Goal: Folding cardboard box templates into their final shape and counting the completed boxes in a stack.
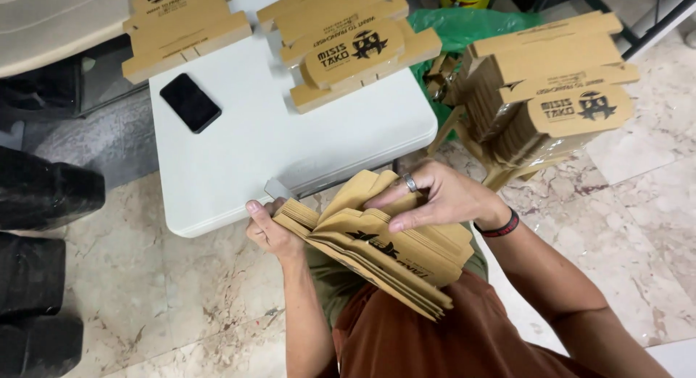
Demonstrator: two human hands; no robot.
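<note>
A thick stack of flat brown cardboard box blanks (395, 258) with black printing rests against my lap. My left hand (267, 229) grips the stack's left end from below. My right hand (435, 197), with a ring on one finger and a dark wristband, lies on top of the stack. Its fingers press on the uppermost blank, and one blank (359, 191) is lifted and fanned up beneath them.
A white table (239, 153) ahead holds a black phone (190, 102) and two piles of the same blanks (351, 41), (177, 23). To the right, a tall wrapped bundle of blanks (547, 95) stands on the marble floor. A green bag (464, 26) lies behind it. Dark objects (40, 197) sit at left.
</note>
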